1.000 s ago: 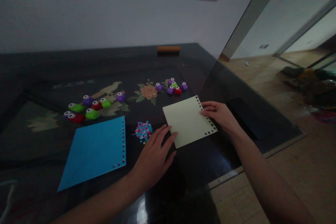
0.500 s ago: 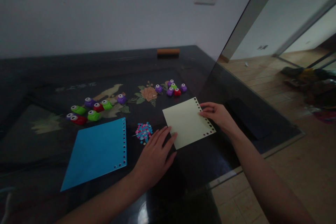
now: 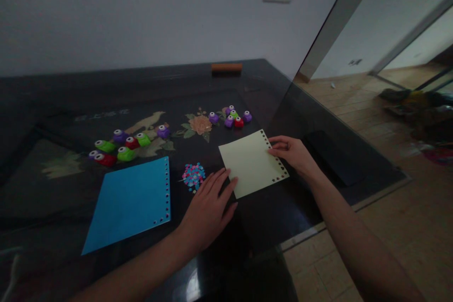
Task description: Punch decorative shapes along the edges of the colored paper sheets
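Yellow sheet [image 3: 249,164] inched left on its right side; right hand [image 3: 293,152] pinches it, left hand [image 3: 208,207], fingers loose, touches it. Don't crease it.

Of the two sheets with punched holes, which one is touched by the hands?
The pale yellow sheet: the left hand and right hand touch its edges. The blue sheet lies untouched.
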A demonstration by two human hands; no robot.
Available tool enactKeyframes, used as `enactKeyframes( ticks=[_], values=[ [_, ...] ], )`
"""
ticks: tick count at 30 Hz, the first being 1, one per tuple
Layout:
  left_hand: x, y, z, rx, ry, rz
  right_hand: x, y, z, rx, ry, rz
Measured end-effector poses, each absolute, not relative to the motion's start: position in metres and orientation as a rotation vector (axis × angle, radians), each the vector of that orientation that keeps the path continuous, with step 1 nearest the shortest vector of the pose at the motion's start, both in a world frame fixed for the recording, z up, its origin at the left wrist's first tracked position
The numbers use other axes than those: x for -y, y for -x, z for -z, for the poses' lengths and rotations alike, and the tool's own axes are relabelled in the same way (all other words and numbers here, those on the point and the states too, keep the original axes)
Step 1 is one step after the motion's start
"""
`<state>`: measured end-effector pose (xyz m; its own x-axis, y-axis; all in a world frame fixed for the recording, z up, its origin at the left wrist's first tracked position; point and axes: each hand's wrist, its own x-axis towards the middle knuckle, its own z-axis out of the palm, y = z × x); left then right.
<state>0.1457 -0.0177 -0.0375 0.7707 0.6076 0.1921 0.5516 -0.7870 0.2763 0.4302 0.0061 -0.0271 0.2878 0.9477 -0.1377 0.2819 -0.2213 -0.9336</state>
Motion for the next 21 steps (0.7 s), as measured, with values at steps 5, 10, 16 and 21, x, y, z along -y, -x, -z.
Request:
enactKeyframes(
  ticks=[5,10,16,21],
  values=[
    [0.017,-0.145,0.040,-0.909,-2.756,-0.414,-0.006,-0.436,0.028,1.162,1.657,-0.867],
    [0.017,-0.144,0.036,-0.845,-2.753,-0.451,-0.007,-0.444,0.033,1.240,1.737,-0.624],
    [0.018,-0.144,0.028,-0.573,-2.763,-0.379,-0.009,-0.439,0.036,1.373,1.768,-0.520],
    [0.017,-0.144,0.030,-0.580,-2.739,-0.356,-0.008,-0.434,0.034,1.384,1.772,-0.535]
  ],
)
